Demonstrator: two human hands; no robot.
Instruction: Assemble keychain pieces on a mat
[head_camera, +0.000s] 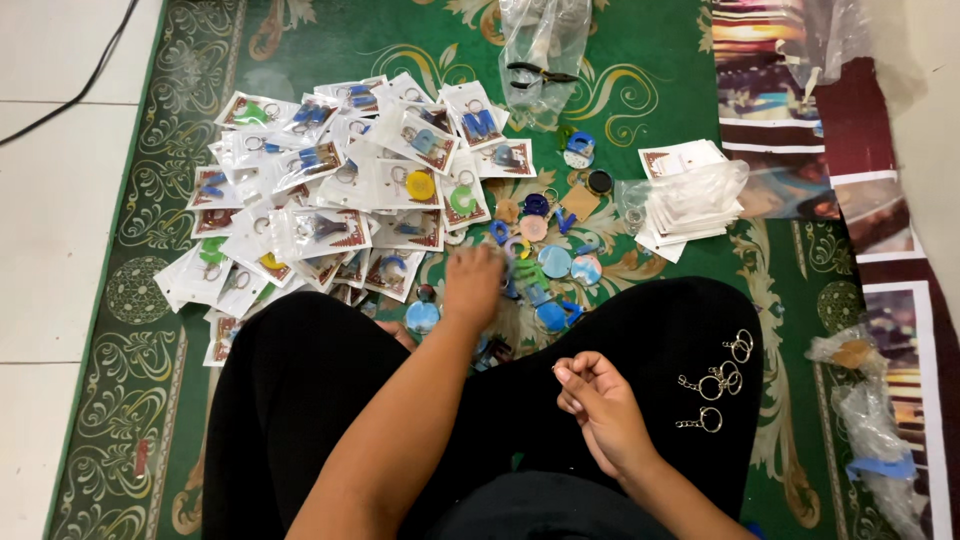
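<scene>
Under you lies a green rug (700, 60) patterned with cream and gold scrolls. Left of the rug, the floor tiles (50, 200) are white. On the rug, the clear packets (330, 190) show blue, yellow and green letters on white cards. The loose charms (550, 262) are blue, pink, green and tan. Your trousers (300, 400) are black, with silver keyrings (722, 380) on them.
</scene>
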